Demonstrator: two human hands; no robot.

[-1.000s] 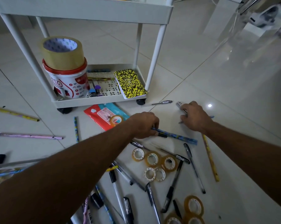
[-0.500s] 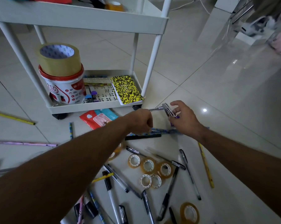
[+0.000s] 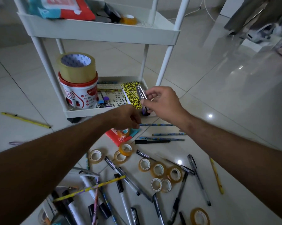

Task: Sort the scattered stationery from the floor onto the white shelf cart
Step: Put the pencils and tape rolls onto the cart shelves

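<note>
The white shelf cart (image 3: 104,32) stands ahead, its bottom tray (image 3: 94,112) low on the floor. My right hand (image 3: 164,103) pinches a couple of clear pens (image 3: 141,95) just over the front right corner of that tray, above a yellow-black notebook (image 3: 131,93). My left hand (image 3: 125,117) is curled in front of the tray and grips a blue patterned pencil (image 3: 156,124) that sticks out to the right. Several pens (image 3: 120,169), small tape rolls (image 3: 158,169) and pencils (image 3: 168,134) lie scattered on the floor below my arms.
A white tub (image 3: 79,96) with a brown tape roll (image 3: 77,67) on top fills the tray's left side. A red-teal packet (image 3: 119,138) and a black marker (image 3: 151,141) lie before the cart. Yellow pencils (image 3: 26,120) lie left and right (image 3: 216,176). The middle shelf holds a packet and tape.
Both hands rose off the floor toward the cart's bottom tray. My right hand picked up the pens and carried them over the tray corner; my left lifted the blue pencil.
</note>
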